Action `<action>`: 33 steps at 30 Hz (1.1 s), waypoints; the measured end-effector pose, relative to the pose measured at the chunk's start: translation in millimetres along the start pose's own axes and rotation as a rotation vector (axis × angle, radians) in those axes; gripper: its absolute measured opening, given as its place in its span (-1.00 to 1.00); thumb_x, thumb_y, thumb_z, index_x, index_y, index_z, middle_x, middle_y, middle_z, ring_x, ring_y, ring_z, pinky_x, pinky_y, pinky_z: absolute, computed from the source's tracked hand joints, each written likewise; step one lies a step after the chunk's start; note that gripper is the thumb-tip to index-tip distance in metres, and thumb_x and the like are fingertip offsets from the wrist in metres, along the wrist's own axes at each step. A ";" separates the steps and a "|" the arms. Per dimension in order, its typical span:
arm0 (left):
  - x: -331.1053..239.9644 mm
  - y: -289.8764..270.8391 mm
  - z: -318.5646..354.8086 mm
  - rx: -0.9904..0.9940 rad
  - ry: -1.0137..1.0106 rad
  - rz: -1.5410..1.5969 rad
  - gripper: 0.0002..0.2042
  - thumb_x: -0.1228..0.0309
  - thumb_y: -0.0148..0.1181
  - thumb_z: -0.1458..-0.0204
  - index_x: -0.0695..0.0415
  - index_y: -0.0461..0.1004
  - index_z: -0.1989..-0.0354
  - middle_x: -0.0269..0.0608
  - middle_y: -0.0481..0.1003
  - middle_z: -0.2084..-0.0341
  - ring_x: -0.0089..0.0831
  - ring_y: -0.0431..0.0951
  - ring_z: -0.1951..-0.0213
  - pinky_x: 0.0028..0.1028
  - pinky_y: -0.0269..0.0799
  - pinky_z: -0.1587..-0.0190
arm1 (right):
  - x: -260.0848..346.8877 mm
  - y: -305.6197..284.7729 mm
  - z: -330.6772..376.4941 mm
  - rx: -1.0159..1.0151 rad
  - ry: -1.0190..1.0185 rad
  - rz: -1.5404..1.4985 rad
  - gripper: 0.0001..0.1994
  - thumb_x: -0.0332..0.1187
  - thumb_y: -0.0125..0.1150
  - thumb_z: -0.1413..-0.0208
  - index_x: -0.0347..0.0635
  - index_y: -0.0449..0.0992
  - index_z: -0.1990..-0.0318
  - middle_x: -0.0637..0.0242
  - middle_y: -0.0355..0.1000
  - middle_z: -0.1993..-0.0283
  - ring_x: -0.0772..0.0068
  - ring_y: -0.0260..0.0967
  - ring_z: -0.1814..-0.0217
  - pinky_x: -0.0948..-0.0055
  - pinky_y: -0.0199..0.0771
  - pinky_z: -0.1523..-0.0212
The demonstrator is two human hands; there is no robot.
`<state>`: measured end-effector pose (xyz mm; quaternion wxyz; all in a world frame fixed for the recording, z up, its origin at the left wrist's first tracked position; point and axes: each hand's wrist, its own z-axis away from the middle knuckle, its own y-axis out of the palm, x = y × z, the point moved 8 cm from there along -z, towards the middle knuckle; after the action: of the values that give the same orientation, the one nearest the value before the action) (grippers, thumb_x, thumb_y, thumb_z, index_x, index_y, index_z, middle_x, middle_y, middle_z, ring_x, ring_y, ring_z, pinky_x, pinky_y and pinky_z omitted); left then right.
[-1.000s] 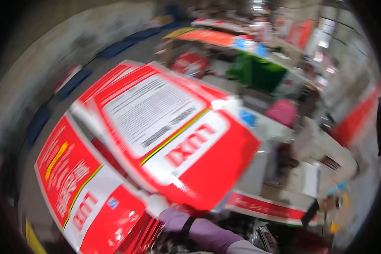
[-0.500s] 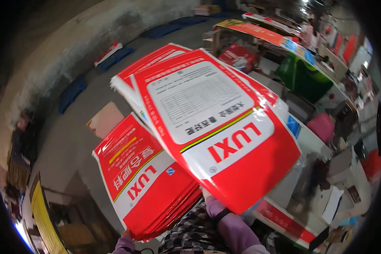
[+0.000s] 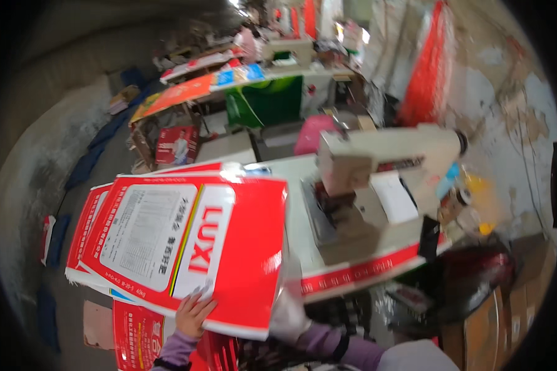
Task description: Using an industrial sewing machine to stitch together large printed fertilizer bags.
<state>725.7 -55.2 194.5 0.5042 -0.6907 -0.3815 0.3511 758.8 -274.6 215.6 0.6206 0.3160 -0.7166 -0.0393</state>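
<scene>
A loose stack of red and white printed plastic sacks [image 3: 247, 241] is in front of me, its far part lying over the near left end of the sewing table [image 3: 278, 179]. My left hand [image 3: 195, 312] lies on the top sack by its near edge, fingers spread over the printing. At the stack's right edge is my right hand [image 3: 289, 318], whitish as if gloved and smeared by motion; its fingers cannot be made out. Below the stack, at my lap, a second pile of red sacks [image 3: 133, 334] shows in part.
A cream sewing machine [image 3: 353, 164] stands on the table with a white paper pad [image 3: 395, 196] beside it. Further off are a pink seat [image 3: 315, 133], a green sheet [image 3: 266, 102] and a person [image 3: 247, 44]. Cardboard [image 3: 486, 328] stands at lower right.
My view has swung right toward the sewing machine. The upper stack has turned and come over the table's end. My left hand has moved from the lower pile onto the top sack.
</scene>
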 end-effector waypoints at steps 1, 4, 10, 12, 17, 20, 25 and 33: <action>-18.5 2.5 -22.0 -0.018 0.087 0.047 -0.48 0.48 0.10 0.25 -0.02 0.48 -0.03 -0.21 0.43 -0.05 -0.08 0.37 -0.12 -0.11 0.18 -0.22 | -2.5 -23.4 -1.5 -0.067 0.129 -0.477 -0.31 0.15 -0.14 -0.23 -0.23 0.10 -0.30 0.13 0.10 -0.33 0.21 0.06 -0.37 0.13 0.09 -0.32; -54.0 28.8 -43.0 0.048 0.043 0.130 -0.48 0.53 0.05 0.21 -0.02 0.46 -0.05 -0.11 0.39 -0.09 -0.01 0.34 -0.13 -0.05 0.20 -0.21 | -35.4 -90.2 9.3 -0.081 0.432 -1.179 -0.17 0.30 -0.29 -0.19 -0.22 -0.03 -0.37 0.04 -0.06 -0.42 0.14 -0.03 -0.43 0.06 -0.06 -0.39; -70.9 16.9 -50.1 -0.118 -0.132 0.601 -0.69 0.60 0.01 0.22 0.15 0.58 0.26 -0.01 0.54 0.23 0.02 0.47 0.05 -0.16 0.33 -0.08 | -73.5 -153.2 37.0 -0.126 0.658 -0.541 -0.43 -0.07 -0.16 -0.32 -0.32 0.07 -0.30 -0.02 0.12 -0.33 0.05 0.24 -0.28 0.15 0.32 -0.22; -92.2 6.1 -81.7 -0.159 -0.186 0.771 -0.73 0.60 0.01 0.13 0.18 0.58 0.26 0.00 0.54 0.20 -0.02 0.48 0.07 -0.25 0.35 -0.05 | -73.6 -151.9 37.5 -0.146 0.635 -0.384 -0.50 -0.14 -0.08 -0.29 -0.36 0.21 -0.21 0.05 0.29 -0.17 0.19 0.36 -0.12 0.27 0.40 -0.10; -121.2 40.1 -144.0 -0.001 -0.197 0.788 -0.89 0.49 0.14 -0.05 0.24 0.55 0.29 -0.07 0.56 0.44 -0.26 0.58 0.43 -0.45 0.46 0.32 | -51.8 -146.3 17.1 -0.282 0.456 0.325 -0.69 -0.24 0.26 -0.10 -0.43 0.57 0.33 0.41 0.46 0.47 0.72 0.30 0.43 0.59 0.34 0.41; -127.9 69.9 -148.7 0.204 -0.191 0.934 -0.91 0.50 0.13 -0.09 0.25 0.53 0.33 -0.17 0.55 0.50 -0.43 0.55 0.51 -0.52 0.45 0.43 | -48.5 -117.3 4.5 -0.374 0.415 -0.112 -0.62 -0.15 0.19 -0.17 -0.40 0.57 0.38 0.43 0.43 0.52 0.71 0.28 0.46 0.59 0.29 0.47; -90.3 60.4 -150.6 -0.031 -0.312 1.280 -0.90 0.51 0.09 -0.15 0.20 0.42 0.42 -0.28 0.46 0.55 -0.59 0.46 0.55 -0.59 0.40 0.52 | -48.9 -144.4 24.2 -0.410 0.456 0.206 -0.61 -0.13 0.05 -0.26 -0.36 0.57 0.34 0.45 0.38 0.53 0.66 0.27 0.49 0.54 0.28 0.47; -115.0 58.3 -149.9 -0.083 -0.230 1.194 -0.77 0.68 0.22 0.06 0.22 0.42 0.22 -0.24 0.52 0.48 -0.53 0.54 0.41 -0.61 0.45 0.29 | -40.6 -124.5 15.5 -0.311 0.323 0.163 -0.76 -0.32 0.16 -0.17 -0.31 0.52 0.46 0.44 0.42 0.53 0.69 0.31 0.51 0.59 0.27 0.51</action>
<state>812.9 -232.4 186.6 0.1484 -0.7620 0.0065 0.6303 796.2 -358.7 121.2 0.7695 0.1598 -0.6164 -0.0478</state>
